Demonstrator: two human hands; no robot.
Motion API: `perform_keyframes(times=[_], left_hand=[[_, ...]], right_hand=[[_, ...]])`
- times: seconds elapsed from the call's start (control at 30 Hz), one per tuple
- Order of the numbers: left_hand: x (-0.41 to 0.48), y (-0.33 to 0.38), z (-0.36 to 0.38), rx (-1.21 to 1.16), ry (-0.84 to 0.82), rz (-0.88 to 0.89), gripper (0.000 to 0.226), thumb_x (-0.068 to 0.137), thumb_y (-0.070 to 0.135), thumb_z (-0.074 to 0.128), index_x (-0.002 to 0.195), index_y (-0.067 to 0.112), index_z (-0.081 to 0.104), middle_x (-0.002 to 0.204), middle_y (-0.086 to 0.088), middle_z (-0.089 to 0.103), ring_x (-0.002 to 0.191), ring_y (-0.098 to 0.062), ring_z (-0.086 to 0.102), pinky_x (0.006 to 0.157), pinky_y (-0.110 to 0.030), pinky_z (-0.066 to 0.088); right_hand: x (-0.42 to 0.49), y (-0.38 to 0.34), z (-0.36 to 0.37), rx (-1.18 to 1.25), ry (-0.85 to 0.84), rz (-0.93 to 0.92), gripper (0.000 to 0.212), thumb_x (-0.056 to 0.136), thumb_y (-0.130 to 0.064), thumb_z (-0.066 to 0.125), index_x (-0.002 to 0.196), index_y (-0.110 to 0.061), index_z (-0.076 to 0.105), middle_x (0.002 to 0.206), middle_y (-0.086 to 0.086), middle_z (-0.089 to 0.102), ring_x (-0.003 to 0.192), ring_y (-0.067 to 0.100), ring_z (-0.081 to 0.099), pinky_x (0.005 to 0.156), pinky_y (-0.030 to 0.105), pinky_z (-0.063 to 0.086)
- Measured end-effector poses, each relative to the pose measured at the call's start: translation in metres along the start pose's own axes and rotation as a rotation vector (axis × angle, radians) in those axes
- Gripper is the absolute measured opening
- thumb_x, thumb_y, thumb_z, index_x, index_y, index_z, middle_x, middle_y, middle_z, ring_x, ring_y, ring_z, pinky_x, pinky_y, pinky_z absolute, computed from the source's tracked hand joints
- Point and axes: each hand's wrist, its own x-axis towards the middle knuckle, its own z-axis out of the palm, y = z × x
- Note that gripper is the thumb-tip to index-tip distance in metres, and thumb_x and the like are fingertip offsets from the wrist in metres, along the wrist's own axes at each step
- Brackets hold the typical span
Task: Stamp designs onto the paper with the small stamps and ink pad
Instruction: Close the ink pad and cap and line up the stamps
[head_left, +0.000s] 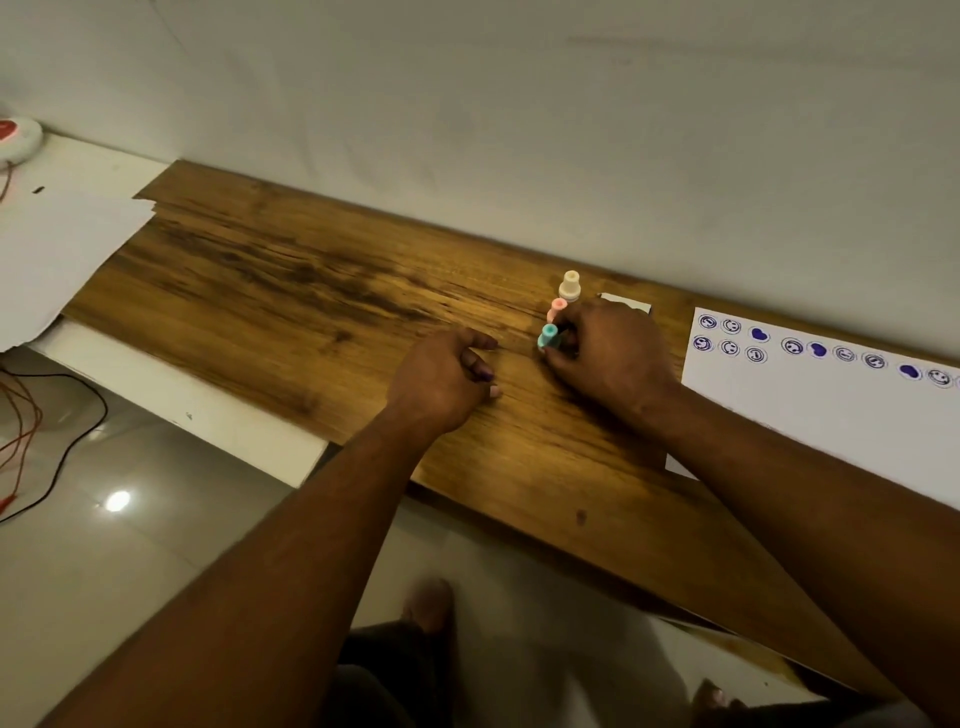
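Observation:
A white paper (810, 415) lies at the right of the wooden desk (291, 291), with two rows of purple stamped faces and hearts along its far edge. Three small stamps stand in a line near the wall: a cream stamp (570, 286), a pink stamp (557, 308) and a teal stamp (546, 336). My right hand (608, 353) curls its fingers around the teal stamp. My left hand (447, 376) rests on the desk just left of the stamps, fingers loosely curled and holding nothing. I see no ink pad; a small white item (626, 303) peeks out behind my right hand.
Loose white sheets (57, 254) overhang the desk's left end. A white round object (18, 140) with a red mark sits at the far left. Red and black cables (31, 431) lie on the tiled floor below. A wall runs close behind the desk.

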Motion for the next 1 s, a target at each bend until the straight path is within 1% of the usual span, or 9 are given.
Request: perform_keyframes(times=[0.13, 0.27, 0.37, 0.53, 0.63, 0.7, 0.77, 0.87, 1.0], left_hand=[[0.002, -0.002, -0.001, 0.025, 0.021, 0.005, 0.057, 0.076, 0.021, 0.093, 0.125, 0.038, 0.070, 0.087, 0.015, 0.073, 0.085, 0.005, 0.067, 0.076, -0.019, 0.048], [0.004, 0.000, -0.007, 0.013, 0.047, 0.004, 0.051, 0.077, 0.023, 0.093, 0.121, 0.038, 0.072, 0.085, 0.015, 0.074, 0.085, 0.003, 0.068, 0.084, -0.026, 0.055], [0.001, 0.006, -0.007, 0.046, 0.085, 0.022, 0.043, 0.080, 0.026, 0.091, 0.117, 0.037, 0.073, 0.086, 0.016, 0.073, 0.080, 0.001, 0.066, 0.084, -0.032, 0.057], [-0.015, 0.041, 0.014, 0.249, 0.179, 0.257, 0.036, 0.087, 0.040, 0.082, 0.122, 0.034, 0.073, 0.105, 0.017, 0.072, 0.090, 0.000, 0.062, 0.082, -0.030, 0.055], [-0.034, 0.068, 0.044, 0.378, 0.117, 0.495, 0.038, 0.091, 0.048, 0.076, 0.126, 0.036, 0.071, 0.127, 0.010, 0.070, 0.111, -0.012, 0.063, 0.089, -0.034, 0.053], [-0.048, 0.086, 0.069, 0.462, -0.019, 0.653, 0.040, 0.094, 0.053, 0.069, 0.130, 0.036, 0.068, 0.137, 0.009, 0.066, 0.120, -0.016, 0.062, 0.091, -0.036, 0.051], [-0.058, 0.100, 0.096, 0.600, -0.197, 0.754, 0.049, 0.098, 0.060, 0.059, 0.141, 0.037, 0.061, 0.152, 0.008, 0.056, 0.131, -0.020, 0.058, 0.099, -0.043, 0.052], [-0.066, 0.107, 0.119, 0.763, -0.327, 0.770, 0.059, 0.100, 0.068, 0.050, 0.152, 0.039, 0.050, 0.168, 0.008, 0.036, 0.144, -0.025, 0.048, 0.105, -0.050, 0.048], [-0.067, 0.103, 0.125, 0.773, -0.354, 0.699, 0.068, 0.098, 0.076, 0.041, 0.156, 0.040, 0.043, 0.169, 0.009, 0.033, 0.150, -0.024, 0.040, 0.113, -0.048, 0.042]], right_hand=[[-0.002, 0.000, -0.009, 0.058, -0.007, 0.013, 0.048, 0.087, -0.065, 0.061, 0.117, -0.029, 0.073, 0.102, -0.002, 0.073, 0.090, 0.018, 0.067, 0.073, 0.033, 0.056], [-0.001, 0.012, -0.033, 0.149, 0.104, 0.055, 0.044, 0.086, -0.073, 0.059, 0.089, -0.031, 0.073, 0.076, -0.011, 0.069, 0.071, 0.010, 0.064, 0.062, 0.028, 0.049], [-0.010, 0.033, -0.049, 0.199, 0.126, 0.100, 0.041, 0.087, -0.072, 0.061, 0.087, -0.032, 0.071, 0.073, -0.013, 0.065, 0.069, 0.007, 0.060, 0.063, 0.024, 0.047], [-0.051, 0.096, -0.082, 0.166, 0.119, 0.221, 0.027, 0.087, -0.061, 0.069, 0.088, -0.034, 0.069, 0.074, -0.018, 0.064, 0.073, 0.008, 0.063, 0.061, 0.018, 0.038], [-0.092, 0.136, -0.103, 0.153, 0.020, 0.353, 0.033, 0.081, -0.061, 0.075, 0.096, -0.033, 0.071, 0.091, -0.013, 0.072, 0.084, 0.012, 0.065, 0.068, 0.026, 0.042], [-0.127, 0.153, -0.113, 0.118, -0.031, 0.467, 0.047, 0.076, -0.064, 0.078, 0.110, -0.032, 0.073, 0.114, -0.004, 0.073, 0.101, 0.020, 0.066, 0.080, 0.033, 0.048], [-0.159, 0.165, -0.122, 0.052, -0.107, 0.555, 0.063, 0.075, -0.067, 0.077, 0.126, -0.030, 0.069, 0.133, 0.002, 0.068, 0.117, 0.029, 0.063, 0.094, 0.042, 0.051], [-0.191, 0.174, -0.130, -0.025, -0.229, 0.570, 0.080, 0.078, -0.068, 0.074, 0.143, -0.025, 0.057, 0.148, 0.004, 0.058, 0.127, 0.030, 0.057, 0.103, 0.043, 0.047], [-0.217, 0.181, -0.130, -0.064, -0.336, 0.533, 0.088, 0.079, -0.068, 0.073, 0.151, -0.025, 0.048, 0.159, 0.002, 0.045, 0.137, 0.029, 0.049, 0.113, 0.039, 0.039]])
